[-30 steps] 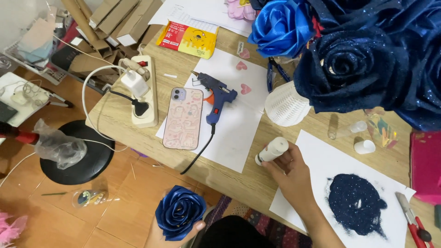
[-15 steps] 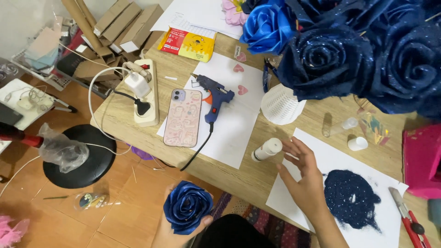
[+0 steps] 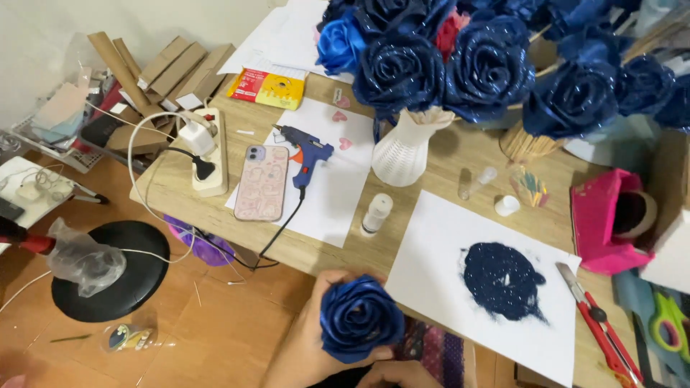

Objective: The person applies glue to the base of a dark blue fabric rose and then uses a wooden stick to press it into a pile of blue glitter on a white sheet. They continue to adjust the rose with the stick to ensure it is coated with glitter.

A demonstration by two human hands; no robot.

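- Left hand: fingers clenched around the blue rose, now lifted higher, to the table edge.
- Right hand: has let go of the glue bottle and drawn back under the rose; mostly hidden, grip cannot be told.
- Just beyond the fingers: the bottle stands alone, upright; glitter pile on paper to their right.
- Farther: glue gun, phone, white vase.
- Judgement: gluing is over; the rose looks ready for glitter.
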